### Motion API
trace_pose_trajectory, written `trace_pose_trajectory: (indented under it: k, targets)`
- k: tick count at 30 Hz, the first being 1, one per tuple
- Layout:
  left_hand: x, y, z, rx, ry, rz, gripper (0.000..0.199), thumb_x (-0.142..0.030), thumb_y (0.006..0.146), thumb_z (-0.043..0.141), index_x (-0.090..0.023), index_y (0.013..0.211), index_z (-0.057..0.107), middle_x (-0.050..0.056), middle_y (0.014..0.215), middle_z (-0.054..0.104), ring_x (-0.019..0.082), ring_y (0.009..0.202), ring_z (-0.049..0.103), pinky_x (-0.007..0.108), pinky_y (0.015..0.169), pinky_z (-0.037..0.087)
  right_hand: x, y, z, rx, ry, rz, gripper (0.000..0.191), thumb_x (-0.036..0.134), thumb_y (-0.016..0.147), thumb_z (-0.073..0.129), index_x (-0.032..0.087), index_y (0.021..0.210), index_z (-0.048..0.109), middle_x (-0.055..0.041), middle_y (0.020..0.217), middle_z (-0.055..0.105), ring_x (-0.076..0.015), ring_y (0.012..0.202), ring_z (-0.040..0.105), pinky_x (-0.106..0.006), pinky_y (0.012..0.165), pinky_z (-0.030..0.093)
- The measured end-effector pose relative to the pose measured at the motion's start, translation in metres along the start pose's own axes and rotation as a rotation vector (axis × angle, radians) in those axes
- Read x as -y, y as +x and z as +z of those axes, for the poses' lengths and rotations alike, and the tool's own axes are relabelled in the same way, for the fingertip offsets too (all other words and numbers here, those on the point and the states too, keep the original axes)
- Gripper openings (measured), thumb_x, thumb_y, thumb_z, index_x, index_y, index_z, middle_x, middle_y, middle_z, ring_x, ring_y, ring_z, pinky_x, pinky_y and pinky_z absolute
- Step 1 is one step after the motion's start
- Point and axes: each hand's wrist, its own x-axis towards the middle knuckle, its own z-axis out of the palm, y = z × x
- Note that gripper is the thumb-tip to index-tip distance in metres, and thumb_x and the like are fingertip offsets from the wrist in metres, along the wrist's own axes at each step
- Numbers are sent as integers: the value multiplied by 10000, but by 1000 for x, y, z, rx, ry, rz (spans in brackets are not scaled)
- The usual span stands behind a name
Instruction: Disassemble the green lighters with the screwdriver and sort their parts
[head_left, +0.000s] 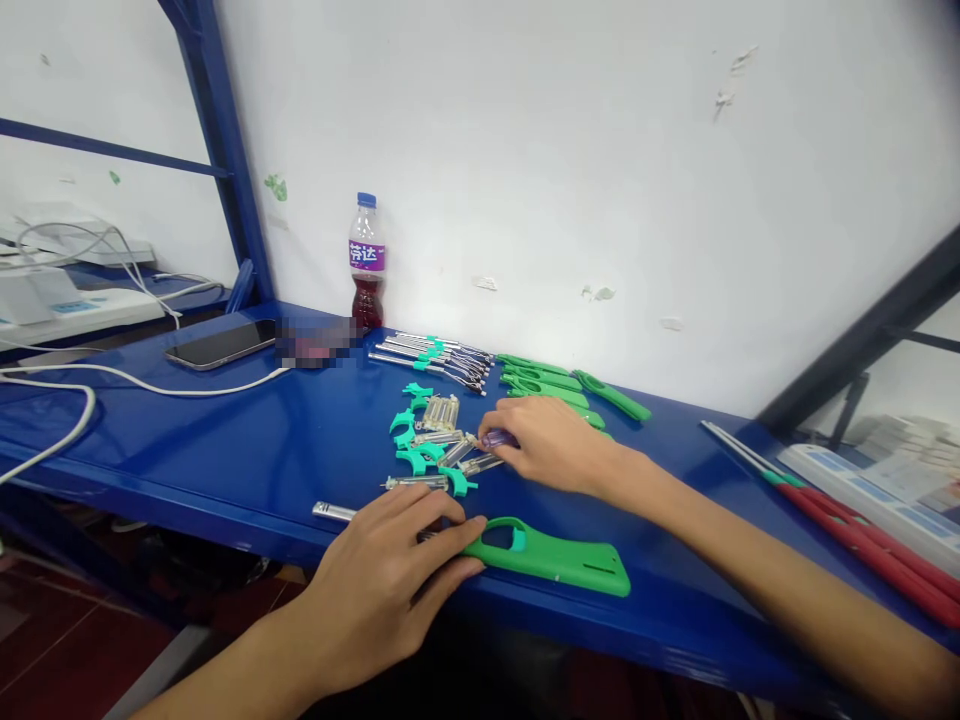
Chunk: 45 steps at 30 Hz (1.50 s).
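Near the table's front edge, my left hand (397, 570) grips a green long-reach lighter (562, 562) at its neck. A silver metal tube (332, 511) sticks out on the far side of that hand, and a teal trigger shows in the lighter's loop. My right hand (551, 440) reaches over the pile of parts, its fingers closed round a small translucent purple piece (498, 438), partly hidden by them. Beside those fingertips lie several clear tubular cartridges (441, 413). Loose teal triggers (420, 459) are scattered among them.
Behind the parts lie silver lighter tubes with wires (427, 358) and green lighter shells (544, 385). A drink bottle (367, 265) stands against the wall, with a phone (223, 344) and white cable (150, 380) leftward. Red lighters (862, 530) and a power strip (870, 500) lie right.
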Motion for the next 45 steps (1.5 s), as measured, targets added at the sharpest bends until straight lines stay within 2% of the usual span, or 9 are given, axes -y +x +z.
trace_pose_trajectory:
  k: [4,8,15,19,28,31,34,39,45]
  targets:
    - [0,-2,2,13,-5,-16,241,-241,1095,544,-183,1242,727,71,1016,731,218,906,687,378,797,590,5,-14,-10,-16,18,45,246,229,1028,519,186,991,759,-67,950,760,-185,802,657,-307,667,314]
    - [0,-2,2,-6,22,25,227,-197,1085,562,-154,1254,708,76,1018,730,211,883,687,367,754,582,20,-46,-26,48,87,67,420,506,1078,519,219,909,774,-33,834,762,-191,763,681,-300,691,388]
    - [-9,-2,-10,-82,183,129,224,-197,1089,589,-140,1265,715,75,1004,751,176,848,696,317,738,573,38,-98,-31,224,279,190,423,673,906,728,342,1169,735,17,928,765,-230,902,690,-310,740,441]
    - [-13,-2,-17,-68,260,196,280,-192,1078,609,-119,1339,679,90,1031,755,204,951,716,339,873,604,34,-101,-29,235,276,183,386,679,923,696,294,911,727,19,825,731,-229,857,670,-322,750,423]
    - [-20,6,-32,40,353,185,333,-95,1141,289,-125,1206,614,36,982,802,184,882,769,326,876,608,40,-111,-8,12,104,30,332,587,987,658,261,1051,653,-1,898,755,-219,735,686,-332,655,392]
    - [-17,5,-33,172,240,96,347,-152,1157,247,-152,1173,593,36,942,767,179,805,747,324,777,625,40,-113,-6,-50,-8,-98,103,334,1004,649,276,1076,603,39,844,697,-190,660,650,-331,602,359]
    - [-11,1,-30,320,141,-34,260,-179,1143,323,-184,1112,581,52,964,718,205,796,710,360,741,627,39,-112,-7,-126,-152,-206,273,151,911,688,281,1120,571,58,817,651,-177,595,621,-339,564,351]
    - [-5,-4,-19,292,155,-80,198,-105,1080,439,-176,1200,579,113,1131,655,280,993,671,430,820,627,33,-108,-2,-112,-247,-237,333,267,1004,650,281,1309,515,30,951,669,-180,571,651,-354,522,355]
    - [-4,-5,-8,268,103,-81,280,-105,1079,456,-180,1331,554,99,1079,624,272,958,626,448,821,603,36,-98,17,-19,-193,-167,342,510,1102,479,275,1351,495,11,1015,670,-203,576,669,-375,475,232]
